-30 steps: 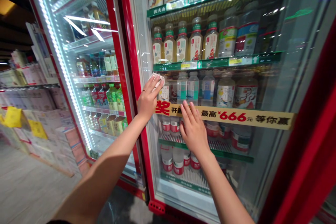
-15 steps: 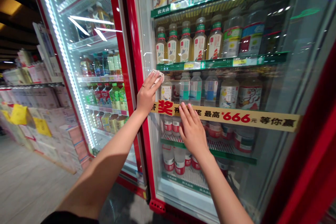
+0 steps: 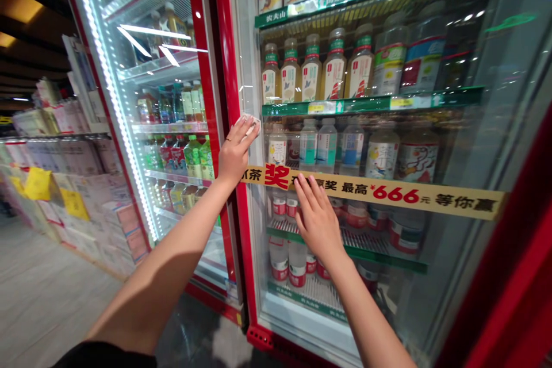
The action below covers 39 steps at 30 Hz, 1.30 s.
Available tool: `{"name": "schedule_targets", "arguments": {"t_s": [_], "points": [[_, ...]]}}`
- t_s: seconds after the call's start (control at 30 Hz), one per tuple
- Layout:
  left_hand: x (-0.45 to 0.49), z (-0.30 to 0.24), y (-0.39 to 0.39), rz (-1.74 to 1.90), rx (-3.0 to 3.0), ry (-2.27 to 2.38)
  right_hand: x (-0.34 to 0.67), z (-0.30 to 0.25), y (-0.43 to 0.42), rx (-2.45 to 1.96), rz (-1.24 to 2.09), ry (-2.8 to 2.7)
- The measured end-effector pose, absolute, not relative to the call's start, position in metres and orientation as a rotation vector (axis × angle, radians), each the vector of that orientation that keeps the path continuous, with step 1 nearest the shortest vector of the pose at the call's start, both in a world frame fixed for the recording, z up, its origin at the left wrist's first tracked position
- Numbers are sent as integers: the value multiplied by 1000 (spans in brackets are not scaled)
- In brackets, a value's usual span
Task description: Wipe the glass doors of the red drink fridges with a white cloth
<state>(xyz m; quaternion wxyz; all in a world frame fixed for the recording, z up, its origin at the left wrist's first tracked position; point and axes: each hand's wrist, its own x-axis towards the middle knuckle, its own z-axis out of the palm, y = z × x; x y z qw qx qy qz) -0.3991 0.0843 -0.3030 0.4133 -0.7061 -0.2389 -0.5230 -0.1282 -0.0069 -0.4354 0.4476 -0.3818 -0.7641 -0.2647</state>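
Note:
My left hand [image 3: 235, 152] presses a crumpled white cloth [image 3: 255, 122] against the left edge of a fridge's glass door [image 3: 254, 230], its fingers lying over the cloth. Lower and to the right, my right hand [image 3: 318, 215] rests with fingers stretched out and nothing in it. Its fingertips lie on the yellow banner [image 3: 457, 201] that runs across the glass, covering some of the printed characters. Behind the glass, bottled drinks [image 3: 334, 72] stand in rows on green-edged shelves [image 3: 366, 105].
A second lit drinks fridge [image 3: 198, 57] with a red frame stands close on the left. Beyond it, stacked boxes [image 3: 103, 218] with yellow tags [image 3: 38, 183] line the grey floor [image 3: 52, 282]. A red frame [image 3: 504, 299] rises at the right.
My left hand has slid a little left with the cloth, toward the door's red frame. My right hand stays on the banner. The view has shifted slightly.

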Motion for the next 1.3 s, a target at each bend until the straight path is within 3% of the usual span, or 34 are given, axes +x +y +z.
{"name": "schedule_targets", "arguments": {"t_s": [0.17,0.57,0.9,1.13,1.3], "points": [[-411,-340,72,-1243,-1878,-583,-129,-434,-9,-941,-633,-1906],[-383,-376,68,-1475,-1738,-697,-120,-437,-10,-975,-636,-1884],[-367,-336,83,-1531,-1708,-723,-119,-438,-8,-971,-618,-1874],[-382,-380,62,-1346,-1910,-640,-117,-437,-10,-960,-609,-1892],[-382,-371,64,-1439,-1832,-724,-117,-438,-9,-960,-614,-1897]]}}
